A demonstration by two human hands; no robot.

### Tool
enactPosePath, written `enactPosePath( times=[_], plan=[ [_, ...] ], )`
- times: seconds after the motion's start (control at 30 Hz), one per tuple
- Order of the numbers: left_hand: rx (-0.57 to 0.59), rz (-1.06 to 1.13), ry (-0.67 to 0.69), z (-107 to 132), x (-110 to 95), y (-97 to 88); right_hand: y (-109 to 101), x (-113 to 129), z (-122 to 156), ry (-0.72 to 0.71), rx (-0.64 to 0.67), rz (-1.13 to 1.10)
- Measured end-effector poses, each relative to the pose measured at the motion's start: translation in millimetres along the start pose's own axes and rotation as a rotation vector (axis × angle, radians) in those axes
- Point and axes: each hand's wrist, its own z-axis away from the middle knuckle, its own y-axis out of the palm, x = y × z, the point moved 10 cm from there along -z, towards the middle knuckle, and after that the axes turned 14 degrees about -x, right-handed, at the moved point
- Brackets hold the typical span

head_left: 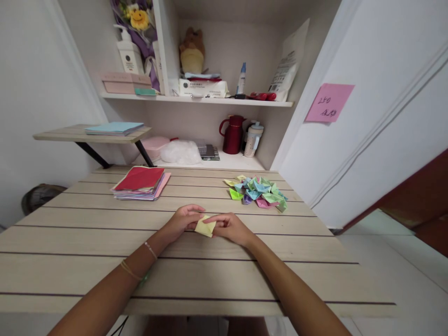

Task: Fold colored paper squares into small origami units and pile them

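A small folded piece of yellow paper (205,227) is held between my two hands, just above the middle of the table. My left hand (185,219) grips its left side, with the upper fingers stretching past it. On the other side, my right hand (231,228) pinches the paper, its index finger lying across the top. Parts of the fingertips behind the paper are hidden. To the right and farther back lies a heap of folded paper boats (261,186) in several colours. A stack of square coloured paper (140,183), red on top, rests at the back left.
The slatted wooden table (210,280) runs up to a white shelf unit (241,163). A raised stand (63,133) at the left carries blue paper (115,128). On the lower shelf are a dark red jug (233,135), a tumbler (253,140) and a white plastic bag (181,152).
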Motion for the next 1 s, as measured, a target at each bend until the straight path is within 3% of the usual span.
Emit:
enactPosePath(
  times=[0.13,0.23,0.33,0.57,0.73,0.87,1.0],
  plan=[
    [-0.067,0.046,0.052,-2.6,-5.3,-6.9,-23.0,19.0,-4.2,-0.236,-0.251,0.194],
    [-0.05,0.06,0.061,-0.3,-6.7,-3.4,-40.6,39.4,1.1,-0.427,-0.446,0.3],
    [0.019,0.034,0.081,3.7,-9.2,6.6,-46.4,47.1,4.6,-0.502,-0.502,0.324],
    [-0.034,-0.002,0.328,8.0,-33.0,4.3,-39.8,37.3,0.0,-0.429,-0.432,0.289],
    [-0.061,-0.107,0.335,10.9,-30.5,3.9,-39.3,31.0,-1.7,-0.33,-0.418,0.198],
    [-0.141,-0.107,0.355,11.3,-34.4,-2.5,-34.8,21.6,-4.2,-0.19,-0.366,0.022],
    [-0.208,-0.133,0.395,11.9,-41.0,-8.8,-31.2,22.1,-5.6,-0.144,-0.346,-0.119]
  ],
)
